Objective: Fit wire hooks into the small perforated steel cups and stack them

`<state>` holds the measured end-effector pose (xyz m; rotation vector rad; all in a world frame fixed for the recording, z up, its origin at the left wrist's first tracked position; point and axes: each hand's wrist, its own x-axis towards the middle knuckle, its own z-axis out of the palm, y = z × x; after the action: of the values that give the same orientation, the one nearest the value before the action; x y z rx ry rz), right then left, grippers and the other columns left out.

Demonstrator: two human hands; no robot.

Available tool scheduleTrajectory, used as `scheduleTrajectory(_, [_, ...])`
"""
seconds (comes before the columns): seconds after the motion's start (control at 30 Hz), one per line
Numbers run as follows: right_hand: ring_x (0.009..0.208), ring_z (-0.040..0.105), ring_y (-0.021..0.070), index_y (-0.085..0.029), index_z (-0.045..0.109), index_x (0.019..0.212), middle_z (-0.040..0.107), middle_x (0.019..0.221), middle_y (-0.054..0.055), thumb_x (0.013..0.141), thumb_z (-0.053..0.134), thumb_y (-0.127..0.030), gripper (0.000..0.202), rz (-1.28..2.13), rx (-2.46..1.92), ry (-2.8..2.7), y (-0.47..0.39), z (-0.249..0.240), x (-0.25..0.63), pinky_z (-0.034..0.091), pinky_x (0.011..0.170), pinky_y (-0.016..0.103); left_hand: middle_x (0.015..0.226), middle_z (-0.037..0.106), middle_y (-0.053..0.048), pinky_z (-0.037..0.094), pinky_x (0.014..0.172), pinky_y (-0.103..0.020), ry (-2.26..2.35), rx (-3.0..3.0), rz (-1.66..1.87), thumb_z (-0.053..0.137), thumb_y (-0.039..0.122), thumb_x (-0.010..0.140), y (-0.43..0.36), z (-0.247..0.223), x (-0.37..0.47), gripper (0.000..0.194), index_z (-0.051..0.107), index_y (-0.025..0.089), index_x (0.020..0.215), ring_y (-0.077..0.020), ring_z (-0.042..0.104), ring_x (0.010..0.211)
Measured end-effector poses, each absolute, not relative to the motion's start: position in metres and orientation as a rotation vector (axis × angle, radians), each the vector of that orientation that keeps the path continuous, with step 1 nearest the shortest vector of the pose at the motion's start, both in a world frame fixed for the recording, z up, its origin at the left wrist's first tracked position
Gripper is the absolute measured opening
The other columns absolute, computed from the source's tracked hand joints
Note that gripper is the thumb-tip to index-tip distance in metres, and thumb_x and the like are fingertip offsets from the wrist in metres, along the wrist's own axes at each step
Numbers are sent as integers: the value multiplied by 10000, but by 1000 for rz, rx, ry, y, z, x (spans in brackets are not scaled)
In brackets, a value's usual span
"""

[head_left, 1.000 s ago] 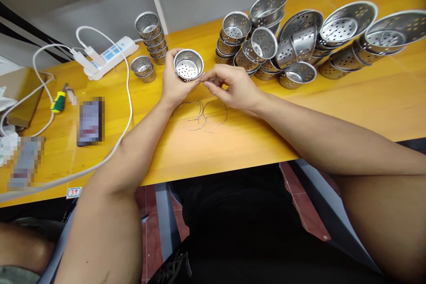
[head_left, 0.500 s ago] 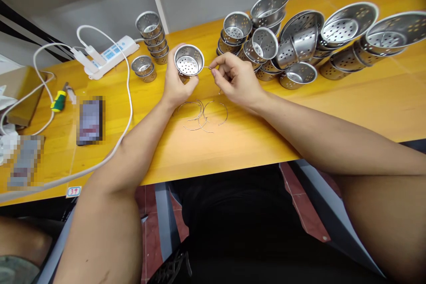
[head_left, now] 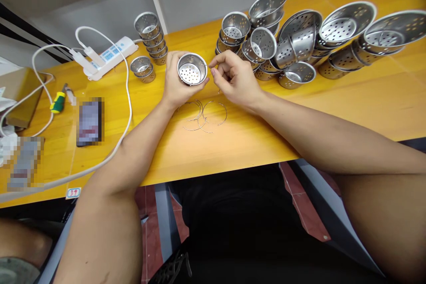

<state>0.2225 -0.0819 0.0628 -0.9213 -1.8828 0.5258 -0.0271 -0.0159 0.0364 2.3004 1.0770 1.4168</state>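
My left hand is wrapped round a small perforated metal cup, its mouth tilted toward me. Beside the cup's right rim, my right hand pinches a thin wire between thumb and forefinger. The wire's end reaches the cup near the rim; whether it passes through a hole I cannot tell. Below both hands, several curved wires lie on the yellow table.
Stacked perforated cups crowd the right rear. Two smaller cup stacks stand left of my hands. A power strip with white cables, a green-and-yellow screwdriver and a blurred phone lie farther left. Someone's leg shows at lower left.
The cup in my left hand has moved slightly right and down, closer to my right fingers, and less of the wire shows between them. My right hand has barely moved.
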Motion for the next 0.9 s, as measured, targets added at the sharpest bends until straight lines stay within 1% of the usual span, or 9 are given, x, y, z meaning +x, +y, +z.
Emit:
scheduleTrajectory(0.07, [690, 557, 247, -313, 683, 1313, 565, 801, -2, 1179, 531, -773, 503, 520, -898, -1871, -81, 61, 223, 644, 789, 464, 1444, 700, -110, 581, 1337, -625, 1025, 2276, 1427, 955, 910, 779, -14, 34, -26, 967, 569, 314, 1436, -367, 736, 1405])
scheduleTrajectory(0.17, [659, 533, 230, -308, 690, 1280, 553, 782, -8, 1177, 529, -801, 528, 506, -847, -1848, -78, 60, 223, 643, 760, 451, 1433, 715, -105, 572, 1329, -598, 952, 2274, 1419, 934, 917, 801, -8, 26, -25, 999, 528, 307, 1481, -360, 756, 1398])
scheduleTrajectory(0.23, [637, 512, 218, -303, 692, 1248, 542, 764, -14, 1169, 533, -824, 550, 500, -816, -1835, -77, 59, 222, 634, 729, 443, 1441, 712, -108, 566, 1325, -587, 910, 2292, 1423, 936, 907, 807, -4, 22, -25, 1018, 511, 308, 1511, -364, 752, 1406])
scheduleTrajectory(0.33, [621, 490, 208, -300, 705, 1219, 514, 747, -21, 1161, 546, -838, 564, 493, -808, -1818, -75, 58, 222, 636, 721, 444, 1512, 679, -125, 569, 1322, -576, 841, 2327, 1451, 929, 874, 836, -1, 19, -25, 1049, 469, 325, 1604, -370, 729, 1435])
scheduleTrajectory(0.47, [632, 501, 208, -301, 727, 1210, 499, 745, -21, 1159, 572, -822, 546, 491, -827, -1796, -75, 59, 221, 652, 750, 454, 1595, 624, -140, 536, 1373, -595, 841, 2336, 1489, 888, 762, 934, -4, 20, -23, 943, 463, 347, 1665, -384, 667, 1523])
scheduleTrajectory(0.53, [633, 502, 207, -298, 732, 1198, 502, 745, -19, 1156, 582, -820, 545, 493, -822, -1793, -74, 59, 222, 648, 745, 456, 1570, 628, -138, 527, 1377, -616, 862, 2344, 1477, 908, 737, 926, -5, 21, -23, 915, 496, 343, 1641, -389, 659, 1516])
scheduleTrajectory(0.63, [633, 500, 210, -294, 734, 1177, 501, 742, -16, 1148, 587, -827, 553, 488, -816, -1796, -74, 59, 222, 630, 726, 453, 1485, 646, -126, 544, 1342, -639, 883, 2356, 1451, 964, 771, 858, -5, 21, -23, 920, 556, 322, 1550, -386, 680, 1449])
scheduleTrajectory(0.7, [637, 495, 214, -297, 732, 1166, 492, 736, -16, 1142, 590, -836, 558, 490, -824, -1791, -73, 60, 222, 609, 713, 447, 1443, 653, -120, 563, 1313, -635, 874, 2349, 1441, 957, 815, 844, -5, 19, -23, 913, 568, 310, 1498, -373, 697, 1408])
scheduleTrajectory(0.9, [647, 485, 215, -295, 738, 1131, 488, 724, -17, 1125, 628, -820, 536, 503, -867, -1764, -75, 63, 219, 547, 701, 431, 1407, 686, -109, 615, 1254, -588, 758, 2335, 1356, 853, 925, 882, -10, 18, -16, 972, 480, 304, 1529, -334, 761, 1327])
